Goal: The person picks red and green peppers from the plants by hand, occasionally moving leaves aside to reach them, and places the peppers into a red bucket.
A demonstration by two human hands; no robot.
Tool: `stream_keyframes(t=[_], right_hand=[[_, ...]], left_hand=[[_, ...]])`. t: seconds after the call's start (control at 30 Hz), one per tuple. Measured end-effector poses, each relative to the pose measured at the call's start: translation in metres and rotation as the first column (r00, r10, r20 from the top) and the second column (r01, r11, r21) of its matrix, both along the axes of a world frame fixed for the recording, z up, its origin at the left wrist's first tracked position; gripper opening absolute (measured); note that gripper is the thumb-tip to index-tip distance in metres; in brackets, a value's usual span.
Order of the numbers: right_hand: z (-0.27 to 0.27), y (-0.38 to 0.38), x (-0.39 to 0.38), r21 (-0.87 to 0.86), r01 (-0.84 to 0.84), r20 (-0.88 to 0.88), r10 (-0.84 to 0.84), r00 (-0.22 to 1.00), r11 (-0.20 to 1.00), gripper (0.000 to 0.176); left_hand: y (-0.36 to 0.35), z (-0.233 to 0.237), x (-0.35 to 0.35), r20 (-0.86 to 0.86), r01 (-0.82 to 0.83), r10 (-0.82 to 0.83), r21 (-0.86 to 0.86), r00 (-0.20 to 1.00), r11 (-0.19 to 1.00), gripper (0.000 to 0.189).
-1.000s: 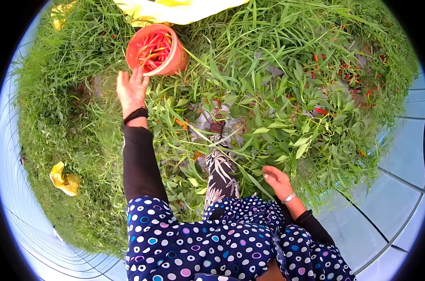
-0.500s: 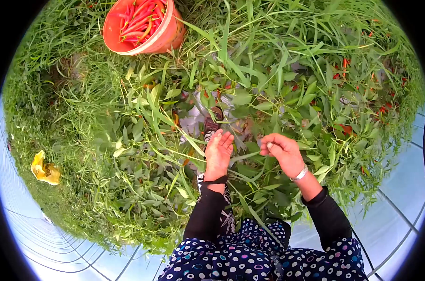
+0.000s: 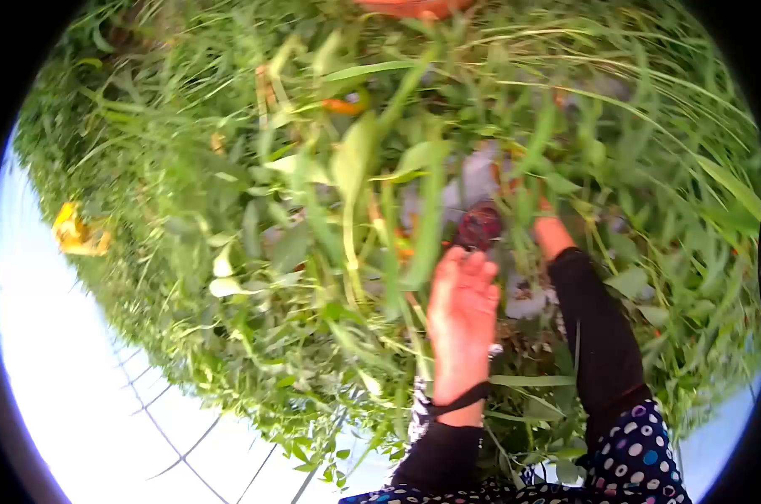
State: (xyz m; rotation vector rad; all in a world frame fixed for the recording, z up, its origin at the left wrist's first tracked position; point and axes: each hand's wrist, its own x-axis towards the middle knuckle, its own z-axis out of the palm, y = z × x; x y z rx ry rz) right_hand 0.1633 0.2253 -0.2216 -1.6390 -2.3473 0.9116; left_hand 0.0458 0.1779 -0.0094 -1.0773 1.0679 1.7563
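Observation:
My left hand (image 3: 462,309) is low among the pepper plants with its palm turned up and fingers loosely extended; I see nothing held in it. A dark reddish shoe (image 3: 481,225) shows just beyond its fingertips. To the right, my right hand (image 3: 551,228) reaches down into the leaves, and its fingers are hidden by foliage and blur. Near the left hand, orange-red peppers (image 3: 401,244) hang partly covered by leaves. Another orange pepper (image 3: 344,107) shows farther up.
The rim of a red-orange bucket (image 3: 418,8) is cut off at the top edge. A yellow crumpled item (image 3: 80,231) lies at far left. Long grass blades and leafy stems surround both arms. Pale ground sheeting (image 3: 473,181) shows between plants.
The view has tilted down and closer to the plants, so the bucket has slid mostly out of the top. My right hand has moved forward into the foliage; its fingers are now hidden.

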Motion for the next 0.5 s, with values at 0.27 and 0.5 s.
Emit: stream_keyframes(t=[0.27,0.5], right_hand=[[-0.074,0.022,0.079,-0.572,0.052,0.094,0.002,0.996,0.818,0.027],[-0.067,0.028,0.104,-0.634,0.03,0.168,0.1,0.981,0.773,0.027]], left_hand=[[0.011,-0.006,0.005,-0.028,0.03,-0.027,0.128,0.999,0.991,0.035],[0.014,-0.008,0.005,-0.024,0.126,-0.124,0.064,0.992,0.99,0.037]])
